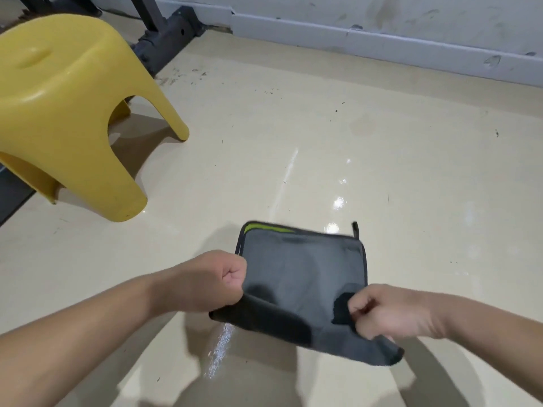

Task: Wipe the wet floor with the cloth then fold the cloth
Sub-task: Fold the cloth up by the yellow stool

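A grey cloth [299,268] with dark piping, a green strip at its far edge and a small hanging loop is held up above the cream floor [293,142]. My left hand [217,280] grips its near left edge in a fist. My right hand [382,312] pinches the near right edge, where the fabric bunches and a corner droops below. The cloth is doubled, with a dark layer hanging under the grey face. Wet glints show on the floor just beyond the cloth and a shiny streak lies under it.
A yellow plastic stool [64,113] stands on the floor at the left. Behind it is a dark metal frame [170,33]. A scuffed white wall with a baseboard [382,39] runs along the back.
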Action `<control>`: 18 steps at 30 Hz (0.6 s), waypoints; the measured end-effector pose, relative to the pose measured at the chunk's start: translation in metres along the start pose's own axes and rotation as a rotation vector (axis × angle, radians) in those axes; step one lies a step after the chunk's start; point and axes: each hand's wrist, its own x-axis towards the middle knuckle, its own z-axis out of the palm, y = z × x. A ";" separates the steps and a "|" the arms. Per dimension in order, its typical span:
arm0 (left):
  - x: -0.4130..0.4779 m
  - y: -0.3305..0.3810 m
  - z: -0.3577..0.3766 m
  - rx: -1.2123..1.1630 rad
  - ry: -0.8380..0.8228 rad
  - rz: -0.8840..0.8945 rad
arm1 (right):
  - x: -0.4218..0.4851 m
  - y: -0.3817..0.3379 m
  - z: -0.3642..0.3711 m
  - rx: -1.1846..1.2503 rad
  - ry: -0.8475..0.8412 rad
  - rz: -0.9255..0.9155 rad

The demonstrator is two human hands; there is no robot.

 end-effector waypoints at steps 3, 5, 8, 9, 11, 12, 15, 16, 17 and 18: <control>0.016 0.005 -0.013 -0.091 0.125 -0.044 | -0.001 0.001 -0.018 0.179 0.131 0.034; 0.033 -0.004 -0.015 -0.140 0.249 -0.104 | 0.013 0.009 -0.026 0.286 0.332 0.035; 0.062 -0.020 -0.004 -0.162 0.446 -0.172 | 0.039 0.021 -0.030 0.423 0.649 0.056; 0.070 -0.025 0.001 -0.118 0.498 -0.215 | 0.046 0.023 -0.029 0.457 0.723 0.070; 0.078 -0.030 0.011 0.103 0.512 -0.348 | 0.057 0.026 -0.023 0.469 0.841 0.128; 0.079 -0.029 0.016 0.201 0.481 -0.420 | 0.060 0.026 -0.020 0.441 0.885 0.165; 0.080 -0.020 0.028 0.151 0.406 -0.562 | 0.061 0.022 -0.011 0.449 0.867 0.279; 0.081 -0.019 0.032 0.065 0.407 -0.586 | 0.059 0.019 -0.009 0.535 0.820 0.310; 0.081 -0.019 0.035 -0.031 0.415 -0.607 | 0.056 0.016 -0.007 0.642 0.776 0.338; 0.081 -0.020 0.037 -0.127 0.423 -0.623 | 0.053 0.013 -0.006 0.753 0.739 0.368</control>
